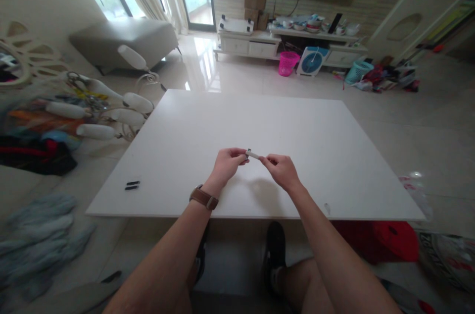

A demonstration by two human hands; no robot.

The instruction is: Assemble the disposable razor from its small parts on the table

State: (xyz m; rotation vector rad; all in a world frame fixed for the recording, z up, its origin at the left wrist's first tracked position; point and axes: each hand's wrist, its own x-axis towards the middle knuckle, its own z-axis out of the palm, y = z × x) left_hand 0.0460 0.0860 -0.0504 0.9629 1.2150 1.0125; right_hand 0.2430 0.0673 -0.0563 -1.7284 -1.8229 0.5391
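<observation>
Above the middle of the white table, both hands pinch a short, slim white stick-shaped piece [253, 155]. My left hand [230, 161], with a brown-strapped watch [204, 197] on its wrist, closes thumb and fingers at the left end, where a small dark part shows. At the right end, my right hand [280, 169] grips the piece between thumb and forefinger. Its exact kind is too small to make out. Two small black strips [132, 185] lie side by side near the table's left front. A small clear piece [327, 208] rests near the front edge on the right.
The white tabletop [256, 116] has its front edge close to me. Left of it stands a lamp with several white shades [137, 102]. Beyond are a grey bench [126, 39], a pink basket [288, 63] and a blue fan [312, 61]. A red item [393, 239] sits at lower right.
</observation>
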